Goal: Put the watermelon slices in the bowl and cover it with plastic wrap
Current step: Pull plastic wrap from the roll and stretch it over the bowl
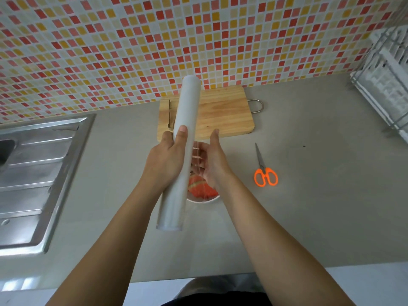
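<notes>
Over a matte grey counter [309, 206], left hand [167, 155] fingers clamp one smooth cylindrical plastic wrap roll [188, 102]; right hand [213, 157] meets its clear film, grip unclear. Beneath them, one round white bowl [206, 199] holds red watermelon slices [201, 188], count hidden. One wooden cutting board [223, 113], one orange-handled scissors [265, 171] nearby.

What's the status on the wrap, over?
Left hand grips roll. Right hand at film, grip unclear. Watermelon in bowl, not yet covered. Scissors off right, clear.
</notes>
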The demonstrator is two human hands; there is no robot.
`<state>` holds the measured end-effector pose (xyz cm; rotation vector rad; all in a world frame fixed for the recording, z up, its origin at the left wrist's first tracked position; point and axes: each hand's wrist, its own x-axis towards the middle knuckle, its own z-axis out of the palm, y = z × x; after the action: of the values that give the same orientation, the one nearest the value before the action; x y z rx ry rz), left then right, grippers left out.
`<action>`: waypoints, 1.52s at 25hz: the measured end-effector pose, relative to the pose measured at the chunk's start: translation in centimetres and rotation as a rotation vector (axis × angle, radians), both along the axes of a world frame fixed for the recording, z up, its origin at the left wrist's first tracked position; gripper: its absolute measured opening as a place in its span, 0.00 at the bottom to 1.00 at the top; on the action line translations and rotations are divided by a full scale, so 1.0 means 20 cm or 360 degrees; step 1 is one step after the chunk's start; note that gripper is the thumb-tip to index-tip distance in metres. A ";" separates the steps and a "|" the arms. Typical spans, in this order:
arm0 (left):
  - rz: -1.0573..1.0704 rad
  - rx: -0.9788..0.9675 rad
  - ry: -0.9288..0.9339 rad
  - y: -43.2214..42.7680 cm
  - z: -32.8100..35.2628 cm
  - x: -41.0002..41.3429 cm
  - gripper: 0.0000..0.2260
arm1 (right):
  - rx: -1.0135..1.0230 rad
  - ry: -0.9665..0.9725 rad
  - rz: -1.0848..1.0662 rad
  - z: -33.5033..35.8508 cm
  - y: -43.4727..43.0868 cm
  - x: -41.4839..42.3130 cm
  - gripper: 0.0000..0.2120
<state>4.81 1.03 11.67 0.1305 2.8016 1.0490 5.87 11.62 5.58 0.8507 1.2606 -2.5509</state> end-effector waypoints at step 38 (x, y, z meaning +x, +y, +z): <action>0.0274 0.0197 -0.0471 0.18 -0.33 0.17 0.21 | 0.1694 -0.0007 -0.0138 -0.40 0.22 0.15 0.17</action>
<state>8.19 4.53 5.14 -0.2382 2.5162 1.1707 8.94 16.03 -2.51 1.0401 2.6504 -1.7709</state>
